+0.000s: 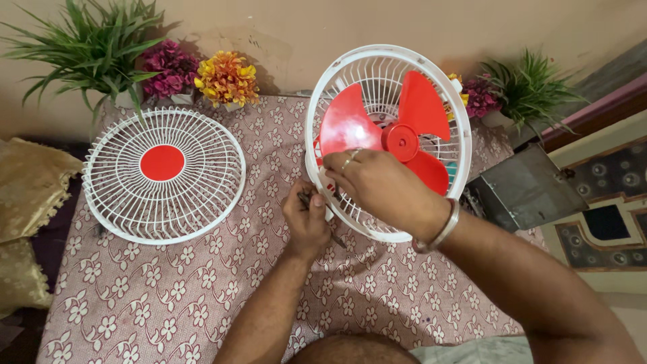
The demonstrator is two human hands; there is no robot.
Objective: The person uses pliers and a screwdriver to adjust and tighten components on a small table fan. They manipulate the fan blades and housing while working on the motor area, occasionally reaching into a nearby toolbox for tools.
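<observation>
A small white table fan (386,61) stands on the flowered cloth with its front open, showing three red blades (421,104) and a red hub. My right hand (381,189) rests on the lower rim of the rear guard, fingers by the left blade; it wears a ring and a metal bangle. Just below the rim my left hand (306,219) is shut on a thin dark tool, maybe a screwdriver (335,239), whose tip is hidden behind my right hand. The removed front guard (164,175), white wire with a red centre disc, lies flat at left.
Potted artificial plants and flowers (226,77) line the back wall on both sides. A gold cushion (27,182) sits at the left edge. At right stands a grey metal box (526,189) beside patterned floor tiles. My knee shows at the bottom.
</observation>
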